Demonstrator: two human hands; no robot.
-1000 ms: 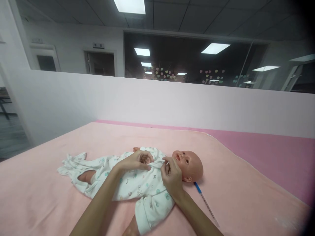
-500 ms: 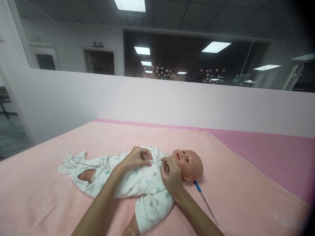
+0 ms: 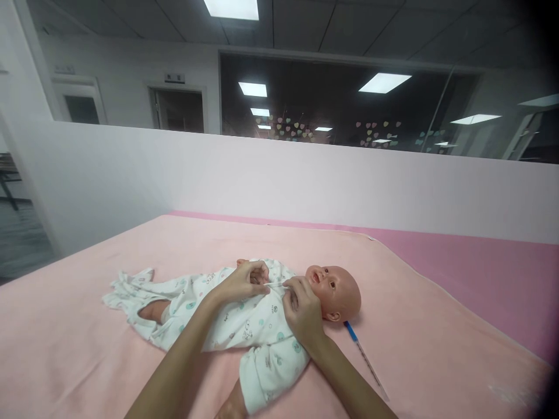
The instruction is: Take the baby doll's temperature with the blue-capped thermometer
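Observation:
A baby doll (image 3: 345, 294) lies on its back, head to the right, dressed in a white printed baby outfit (image 3: 248, 326). Over its chest, my left hand (image 3: 244, 281) is closed, thumb and fingers pinching a thin white strip (image 3: 275, 284) of the outfit. My right hand (image 3: 303, 308) pinches the strip's other end near the doll's chin, its remaining fingers curled. Whether the strip is a tie or a cloth edge, I cannot tell. One doll hand pokes out of a sleeve at the front, and a leg shows through a gap in the trousers.
Right of the doll's head lies a thin blue-ended stick (image 3: 365, 361), like a thermometer. A pink cloth (image 3: 437, 343) covers the table under everything. Behind it rises a low white wall (image 3: 305, 180), with a dark window above.
Both hands stay at the doll's chest. My left fingers shift slightly, and my right hand moves a little to the left. The doll and the blue-ended stick stay put.

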